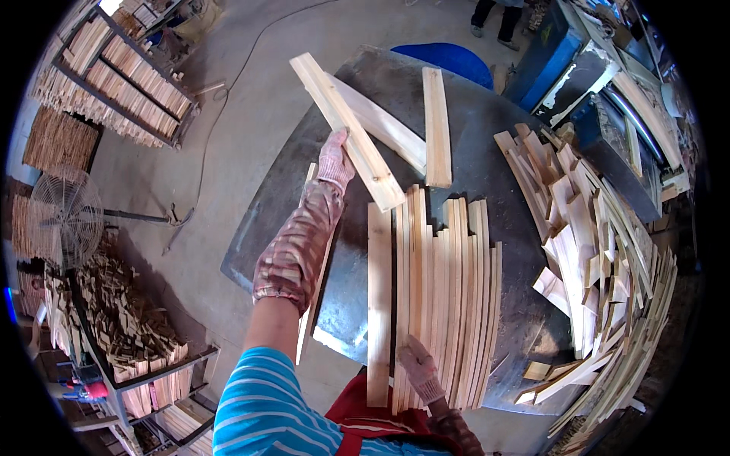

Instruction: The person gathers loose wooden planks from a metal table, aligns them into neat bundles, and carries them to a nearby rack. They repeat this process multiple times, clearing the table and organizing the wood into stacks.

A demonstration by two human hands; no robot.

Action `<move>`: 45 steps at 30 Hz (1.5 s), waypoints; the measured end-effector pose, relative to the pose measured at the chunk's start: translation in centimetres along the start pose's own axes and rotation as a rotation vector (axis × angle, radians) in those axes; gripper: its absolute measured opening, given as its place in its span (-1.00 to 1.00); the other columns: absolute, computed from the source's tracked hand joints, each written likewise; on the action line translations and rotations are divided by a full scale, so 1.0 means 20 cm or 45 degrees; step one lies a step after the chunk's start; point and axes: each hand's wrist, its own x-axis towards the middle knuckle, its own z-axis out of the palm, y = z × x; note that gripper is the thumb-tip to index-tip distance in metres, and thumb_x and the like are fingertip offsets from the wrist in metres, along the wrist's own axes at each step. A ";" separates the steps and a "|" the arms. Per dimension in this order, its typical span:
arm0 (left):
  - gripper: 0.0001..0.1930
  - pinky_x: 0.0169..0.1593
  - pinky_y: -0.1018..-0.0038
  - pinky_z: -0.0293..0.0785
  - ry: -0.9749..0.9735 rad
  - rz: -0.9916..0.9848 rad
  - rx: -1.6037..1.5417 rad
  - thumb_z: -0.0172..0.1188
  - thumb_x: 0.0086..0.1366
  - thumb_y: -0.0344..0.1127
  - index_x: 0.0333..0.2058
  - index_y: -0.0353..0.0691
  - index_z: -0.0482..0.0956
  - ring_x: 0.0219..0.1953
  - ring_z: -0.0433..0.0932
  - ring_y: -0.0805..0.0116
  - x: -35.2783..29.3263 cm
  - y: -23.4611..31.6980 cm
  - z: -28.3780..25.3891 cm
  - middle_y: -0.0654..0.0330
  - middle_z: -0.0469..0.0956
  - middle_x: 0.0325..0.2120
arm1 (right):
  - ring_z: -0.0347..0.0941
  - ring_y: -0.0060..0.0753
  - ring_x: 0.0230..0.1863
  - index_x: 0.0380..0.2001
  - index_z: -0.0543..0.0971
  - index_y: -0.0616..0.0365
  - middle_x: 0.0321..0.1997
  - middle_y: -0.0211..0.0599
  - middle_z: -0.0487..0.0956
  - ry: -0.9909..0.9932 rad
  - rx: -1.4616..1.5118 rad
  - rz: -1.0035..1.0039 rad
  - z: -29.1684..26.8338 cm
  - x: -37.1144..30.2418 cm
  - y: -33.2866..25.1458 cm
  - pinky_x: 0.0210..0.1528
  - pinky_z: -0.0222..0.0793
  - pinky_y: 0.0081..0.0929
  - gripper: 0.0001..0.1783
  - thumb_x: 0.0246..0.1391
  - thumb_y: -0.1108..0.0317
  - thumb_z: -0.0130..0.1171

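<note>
My left hand (335,158), in a pale pinkish work glove and a checked oversleeve, is closed on a wooden board (363,148). The board slants above the dark tabletop (304,144), its lower end over the top of a row of wooden strips (449,296). The strips lie side by side, their far ends uneven. A wider board (379,304) lies along the row's left side. My gloved right hand (420,368) rests on the near left part of the row, fingers stretched forward. Two loose boards, one upright in view (436,125) and one slanted (380,121), lie beyond the row.
A jumbled heap of wood pieces (582,266) covers the table's right side. A blue machine (616,144) stands at the far right, and a blue round thing (449,61) beyond the table. Wood racks (122,72) and a fan (68,216) stand left. Another person's legs (498,19) show far off.
</note>
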 end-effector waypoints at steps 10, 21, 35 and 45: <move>-0.59 0.18 0.09 0.51 -0.148 -0.025 -0.149 0.22 0.33 -0.26 0.09 -0.30 0.47 0.06 0.57 0.11 -0.03 -0.15 0.11 0.05 0.60 -0.03 | 0.56 -0.41 -0.30 0.26 0.40 0.22 -0.15 -0.26 0.62 0.132 0.604 -0.186 -0.16 -0.07 0.18 -0.21 0.53 -0.37 -0.45 0.23 0.36 0.26; -0.72 -0.07 0.43 0.57 -0.111 -0.269 1.055 0.10 0.36 -0.28 -0.05 -0.32 0.58 -0.17 0.61 0.36 -1.19 -0.04 -0.40 0.16 0.62 -0.20 | 0.54 -0.52 -0.15 0.24 0.44 0.27 -0.05 -0.27 0.63 0.953 0.206 -0.444 -0.52 -0.03 -0.16 -0.07 0.50 -0.54 -0.50 0.25 0.39 0.18; -0.82 -0.36 0.53 0.39 0.197 -0.394 1.369 0.37 0.11 -0.35 -0.38 -0.28 0.56 -0.44 0.41 0.53 -1.97 -0.53 -0.46 0.31 0.53 -0.42 | 0.54 0.12 0.06 0.17 0.45 0.06 0.05 0.02 0.60 0.884 -0.845 -0.034 -0.76 0.17 -0.21 0.07 0.43 -0.15 -0.41 0.25 -0.10 0.07; -0.55 -0.16 0.43 0.47 0.266 -0.397 1.550 0.42 0.13 -0.18 -0.11 -0.33 0.50 -0.29 0.49 0.40 -1.99 -0.59 -0.44 0.22 0.56 -0.35 | 0.58 -0.15 -0.07 0.07 0.52 0.24 -0.04 -0.10 0.65 0.617 -0.903 -0.100 -0.92 0.22 -0.16 -0.03 0.45 -0.28 -0.42 0.26 -0.07 0.12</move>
